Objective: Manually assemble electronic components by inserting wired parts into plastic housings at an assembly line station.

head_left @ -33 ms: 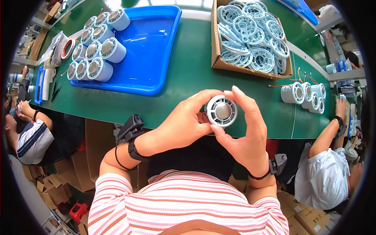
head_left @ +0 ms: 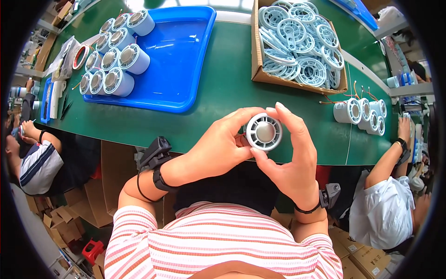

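A pale cylindrical part (head_left: 265,132), with a spoked ring around a silver metal disc, is held over the table's near edge, its ringed face turned up toward me. My left hand (head_left: 220,139) is closed around its left side, and a bit of reddish wire shows beside those fingers. The thumb and forefinger of my right hand (head_left: 292,158) curve around the right side of the ring, with the tips at its upper and lower rim. The underside of the part is hidden.
Beyond my left hand lies a blue tray (head_left: 179,88) with several similar cylinders (head_left: 111,58). A cardboard box (head_left: 297,85) of loose pale spoked rings (head_left: 297,35) stands ahead. More wired cylinders (head_left: 355,110) stand at right. Co-workers' arms show at both sides.
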A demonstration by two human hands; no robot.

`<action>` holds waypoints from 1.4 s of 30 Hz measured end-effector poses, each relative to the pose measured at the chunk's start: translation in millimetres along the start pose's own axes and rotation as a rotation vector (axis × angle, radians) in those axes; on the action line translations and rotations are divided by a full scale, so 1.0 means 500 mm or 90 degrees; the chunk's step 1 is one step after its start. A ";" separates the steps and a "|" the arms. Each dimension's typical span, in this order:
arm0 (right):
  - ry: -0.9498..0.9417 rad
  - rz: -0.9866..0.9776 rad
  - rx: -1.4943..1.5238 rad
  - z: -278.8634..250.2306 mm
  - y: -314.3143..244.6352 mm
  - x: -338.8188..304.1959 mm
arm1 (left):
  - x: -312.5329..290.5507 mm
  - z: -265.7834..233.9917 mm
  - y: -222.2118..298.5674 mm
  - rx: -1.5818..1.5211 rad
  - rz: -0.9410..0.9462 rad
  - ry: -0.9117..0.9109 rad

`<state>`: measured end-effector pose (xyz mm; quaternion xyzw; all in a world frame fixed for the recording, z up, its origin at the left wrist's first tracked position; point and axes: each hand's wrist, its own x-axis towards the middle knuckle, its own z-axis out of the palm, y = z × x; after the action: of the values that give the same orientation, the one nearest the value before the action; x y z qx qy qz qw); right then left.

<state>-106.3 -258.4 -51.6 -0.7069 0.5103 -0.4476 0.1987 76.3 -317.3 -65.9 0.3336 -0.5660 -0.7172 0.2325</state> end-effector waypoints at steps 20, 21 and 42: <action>-0.048 0.034 0.003 -0.019 0.009 0.001 | 0.003 -0.024 0.002 -0.048 0.013 -0.041; -0.054 0.021 -0.038 -0.022 0.009 0.002 | 0.002 -0.034 0.005 -0.118 -0.024 -0.075; 0.015 -0.042 -0.363 -0.041 0.036 -0.015 | -0.045 -0.131 0.060 0.670 0.335 0.299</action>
<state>-133.6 -255.3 -57.3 -0.7450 0.5949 -0.3004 -0.0290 138.9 -351.8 -41.0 0.4012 -0.8397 -0.1695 0.3243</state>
